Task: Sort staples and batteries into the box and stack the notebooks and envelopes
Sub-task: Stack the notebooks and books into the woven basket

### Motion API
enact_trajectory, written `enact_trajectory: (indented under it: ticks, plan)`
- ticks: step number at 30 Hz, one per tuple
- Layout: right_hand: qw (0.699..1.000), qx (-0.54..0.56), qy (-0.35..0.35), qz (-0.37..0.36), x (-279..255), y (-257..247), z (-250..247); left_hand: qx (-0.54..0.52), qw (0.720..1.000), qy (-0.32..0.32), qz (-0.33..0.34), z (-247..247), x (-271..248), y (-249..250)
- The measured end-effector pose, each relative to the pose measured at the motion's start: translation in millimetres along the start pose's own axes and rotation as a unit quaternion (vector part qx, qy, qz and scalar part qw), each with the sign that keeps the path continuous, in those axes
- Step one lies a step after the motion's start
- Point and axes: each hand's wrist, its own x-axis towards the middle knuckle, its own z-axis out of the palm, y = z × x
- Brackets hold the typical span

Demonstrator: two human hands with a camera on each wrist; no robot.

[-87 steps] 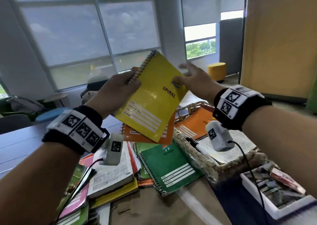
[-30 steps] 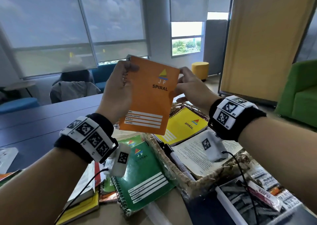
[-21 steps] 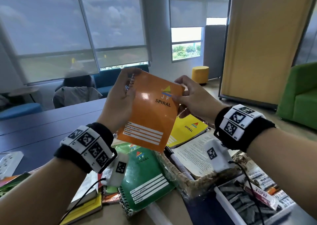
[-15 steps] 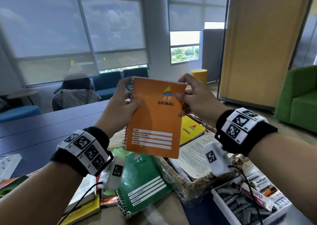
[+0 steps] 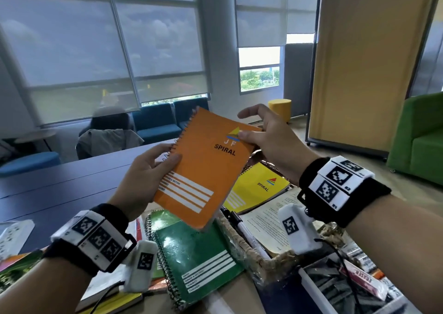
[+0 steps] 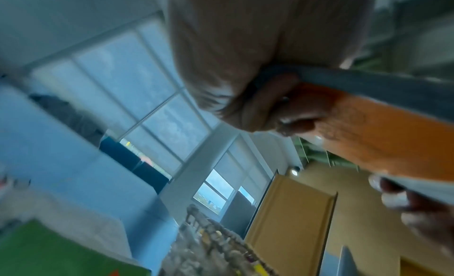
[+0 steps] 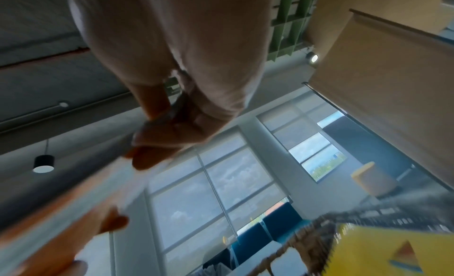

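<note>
A yellow stool (image 5: 279,109) stands on the floor at centre right of the head view, before a tan partition (image 5: 364,62). A green armchair (image 5: 418,141) fills the right edge. Blue sofas (image 5: 165,119) line the windows (image 5: 96,45) at upper left. A dark table (image 5: 60,184) spans the left. A black pendant lamp (image 7: 43,163) hangs at the right wrist view's left.

head: from above, facing forward and down, over both hands and the orange spiral-bound notebook (image 5: 206,167).
left wrist: close under the notebook (image 6: 378,136), facing up toward the windows.
right wrist: likewise upward, sharing the notebook (image 7: 49,241).
</note>
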Motion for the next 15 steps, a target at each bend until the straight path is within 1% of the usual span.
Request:
enact_trajectory:
  ticks: [2,4,7,9,12,15]
  plan:
    - [0.999,-0.041,-0.015,0.013,4.4,-1.9,-2.7,0.026,1.0,0.017,-0.003,-1.8,1.8,-2.0]
    - [0.999,-0.033,-0.012,0.04,8.8,0.0,-6.9,0.022,1.0,0.021,0.0,-2.0,3.6,-3.4]
    - [0.997,0.002,0.052,0.057,16.7,9.0,-19.0,-0.021,1.0,0.018,0.007,1.2,10.6,-5.8]
    - [0.993,0.012,0.097,0.066,22.2,18.1,-30.8,-0.03,0.999,0.012,0.009,8.4,18.5,-10.1]
    - [0.986,0.007,0.146,0.079,30.2,35.1,-49.2,0.043,0.999,-0.023,0.023,29.4,30.1,-18.7]
    - [0.979,-0.034,0.179,0.088,36.8,54.2,-66.3,0.14,0.985,-0.092,0.05,58.1,40.2,-30.1]
